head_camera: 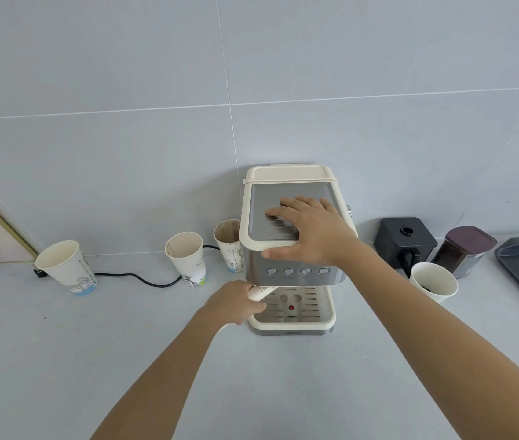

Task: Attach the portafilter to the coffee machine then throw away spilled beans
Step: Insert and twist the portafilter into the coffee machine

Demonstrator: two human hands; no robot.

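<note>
The first half of the task looked underway but not finished. The portafilter (262,292) sat under the front of the coffee machine (293,249), its cream handle sticking out to the machine's left above the drip tray (296,315); its head was hidden beneath the machine, so whether it had locked home could not be told. The left hand (236,301) was wrapped shut around that handle, fingers (253,309) curled under it. The right hand (310,231) lay flat and spread on the machine's metal top, thumb hooked over the front edge just above the button row, apparently bracing the body for the twist. The second half was untouched as far as could be seen: no spilled beans could be made out on the table (283,392) around the machine. A white cup (434,282) to the machine's right held something dark, possibly beans.
</note>
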